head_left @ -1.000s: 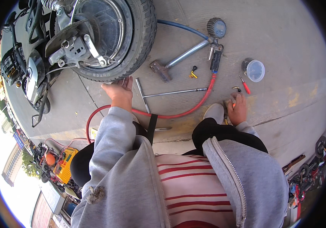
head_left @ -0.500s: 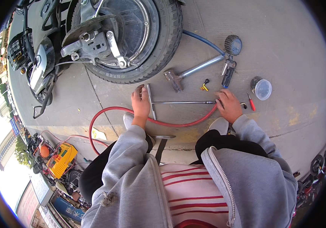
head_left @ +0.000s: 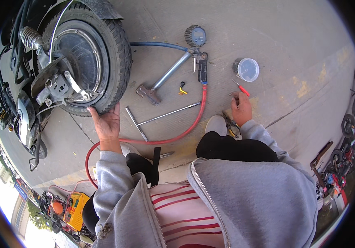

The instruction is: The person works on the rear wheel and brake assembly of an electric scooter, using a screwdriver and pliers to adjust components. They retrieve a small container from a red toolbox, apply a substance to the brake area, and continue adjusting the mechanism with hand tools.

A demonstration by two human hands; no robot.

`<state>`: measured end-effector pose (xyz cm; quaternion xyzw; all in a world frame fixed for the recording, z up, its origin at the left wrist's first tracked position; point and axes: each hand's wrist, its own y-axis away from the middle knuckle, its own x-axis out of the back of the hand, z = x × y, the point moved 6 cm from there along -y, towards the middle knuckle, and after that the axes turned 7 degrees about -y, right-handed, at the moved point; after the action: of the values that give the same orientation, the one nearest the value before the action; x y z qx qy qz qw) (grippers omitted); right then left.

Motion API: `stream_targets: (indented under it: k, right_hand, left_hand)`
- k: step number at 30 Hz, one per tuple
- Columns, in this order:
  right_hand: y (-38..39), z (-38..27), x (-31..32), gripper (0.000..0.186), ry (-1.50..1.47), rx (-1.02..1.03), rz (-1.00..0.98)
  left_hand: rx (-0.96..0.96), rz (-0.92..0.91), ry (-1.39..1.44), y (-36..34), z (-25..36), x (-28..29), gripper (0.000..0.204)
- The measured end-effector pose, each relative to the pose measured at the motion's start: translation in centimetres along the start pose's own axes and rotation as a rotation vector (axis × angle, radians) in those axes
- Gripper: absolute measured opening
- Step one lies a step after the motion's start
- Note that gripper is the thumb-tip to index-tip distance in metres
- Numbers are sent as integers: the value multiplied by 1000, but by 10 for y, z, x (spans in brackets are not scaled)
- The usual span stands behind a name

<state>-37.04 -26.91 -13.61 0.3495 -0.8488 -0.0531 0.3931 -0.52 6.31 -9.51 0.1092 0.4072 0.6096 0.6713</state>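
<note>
My left hand point(head_left: 108, 123) is palm up at the bottom of the black wheel tyre point(head_left: 121, 70), thumb and fingers apart, fingertips against the tread. Over on the right, my right hand point(head_left: 242, 109) is on the ground with curled fingers, just below a red-handled screwdriver point(head_left: 243, 89). A small dark tip shows at those fingertips; the rest is covered. Between my hands lies a T-handle wrench point(head_left: 161, 118). A red air hose point(head_left: 177, 138) curves around it up to the tyre inflator point(head_left: 202, 68) with a round gauge point(head_left: 195, 36).
A metal-handled hammer point(head_left: 173, 70) and a yellow valve stem point(head_left: 182, 87) lie beyond the wrench. A clear plastic tub point(head_left: 249, 69) stands at the right. Pliers point(head_left: 233, 126) rest beside my right shoe point(head_left: 216, 125). A yellow machine point(head_left: 77, 211) is at the lower left.
My left hand has gone from beside the wrench's crossbar to the tyre's lower edge. My right hand has left the wrench's far end for the screwdriver's side. The whole view has shifted.
</note>
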Motion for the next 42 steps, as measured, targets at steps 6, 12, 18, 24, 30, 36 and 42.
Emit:
stream_targets:
  k: [6, 12, 18, 24, 30, 36, 42]
  right_hand:
    - [52, 62, 30, 27, 12, -329, 192]
    - [129, 56, 9, 58, 277, -74, -9]
    - [144, 75, -11, 66, 251, -92, 15]
    - [139, 85, -10, 61, 148, -160, 25]
    - [112, 115, 35, 58, -137, -500, 500]
    - [74, 121, 66, 55, 556, -353, 443]
    - [10, -1, 55, 39, 114, 188, 165]
  left_hand:
    - [137, 135, -100, -1, 8, 17, 70]
    - [232, 210, -257, 5, 28, 15, 61]
    - [290, 219, -340, 8, 35, 9, 59]
    - [275, 135, -332, 8, 33, 3, 55]
    - [275, 242, -264, 16, 26, 5, 53]
    - [256, 272, -349, 22, 23, -2, 53]
    - [303, 187, -428, 30, 27, -3, 60]
